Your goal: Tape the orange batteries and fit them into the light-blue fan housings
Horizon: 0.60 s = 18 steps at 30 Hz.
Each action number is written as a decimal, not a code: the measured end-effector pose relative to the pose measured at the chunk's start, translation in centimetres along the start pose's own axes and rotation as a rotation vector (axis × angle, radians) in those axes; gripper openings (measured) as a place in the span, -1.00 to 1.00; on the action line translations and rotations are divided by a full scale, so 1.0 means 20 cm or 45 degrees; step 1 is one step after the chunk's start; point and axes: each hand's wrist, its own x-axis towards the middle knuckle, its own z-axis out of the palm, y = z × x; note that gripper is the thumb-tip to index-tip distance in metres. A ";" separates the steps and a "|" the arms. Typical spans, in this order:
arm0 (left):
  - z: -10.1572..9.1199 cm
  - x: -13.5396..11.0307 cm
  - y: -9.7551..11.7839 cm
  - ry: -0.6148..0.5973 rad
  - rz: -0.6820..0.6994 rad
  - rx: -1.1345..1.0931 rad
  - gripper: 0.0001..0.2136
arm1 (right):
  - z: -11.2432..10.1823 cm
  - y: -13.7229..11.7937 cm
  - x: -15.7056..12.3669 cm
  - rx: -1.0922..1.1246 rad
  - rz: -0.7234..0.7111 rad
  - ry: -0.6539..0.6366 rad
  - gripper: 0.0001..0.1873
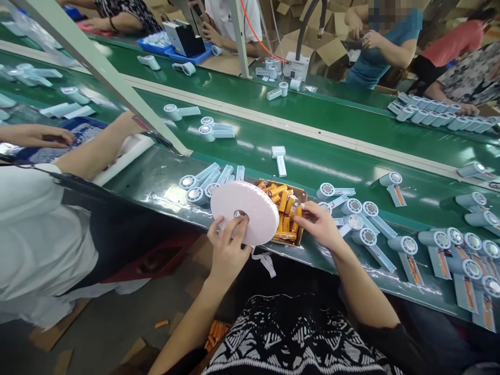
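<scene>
My left hand [228, 245] grips a large pale pink tape roll [245, 211] by its lower edge and centre hole, holding it up in front of the belt's near edge. A loose strip of tape [266, 262] hangs below it. My right hand [318, 221] pinches an orange battery [298, 210] at the right side of a shallow brown tray [301, 195] filled with several orange batteries. Light blue handheld fan bodies [367, 237] lie on the green belt just right of that hand.
The green conveyor [312, 161] carries several fan parts, some with orange batteries fitted [441, 255]. A person in white [39, 234] sits close on my left, arm out to a white tray [125, 156]. A slanted grey post [97, 67] crosses the belt. Other workers stand at the far side.
</scene>
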 end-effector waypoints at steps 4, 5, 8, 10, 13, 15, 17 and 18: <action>0.02 0.02 0.04 -0.006 0.109 0.053 -0.25 | -0.10 -0.12 -0.13 0.164 0.055 0.029 -0.67; 0.02 0.03 0.05 -0.012 0.125 0.061 -0.25 | -0.10 -0.13 -0.15 0.112 0.068 0.049 -0.69; 0.02 0.05 0.08 -0.046 0.176 0.052 -0.28 | -0.11 -0.15 -0.19 -0.036 0.077 0.074 -0.74; 0.02 0.07 0.09 -0.075 0.230 0.022 -0.31 | -0.11 -0.13 -0.19 0.063 0.139 0.027 -0.74; 0.03 0.08 0.11 -0.131 0.286 0.022 -0.35 | -0.10 -0.08 -0.19 0.420 0.242 0.000 -0.66; 0.05 0.07 0.15 -0.116 0.284 0.081 -0.35 | -0.09 -0.05 -0.19 0.602 0.262 0.099 -0.63; 0.07 0.07 0.20 -0.083 0.268 0.143 -0.32 | -0.09 -0.02 -0.20 0.696 0.272 0.241 -0.60; 0.08 0.07 0.22 -0.078 0.267 0.157 -0.31 | -0.10 0.00 -0.21 0.718 0.290 0.282 -0.58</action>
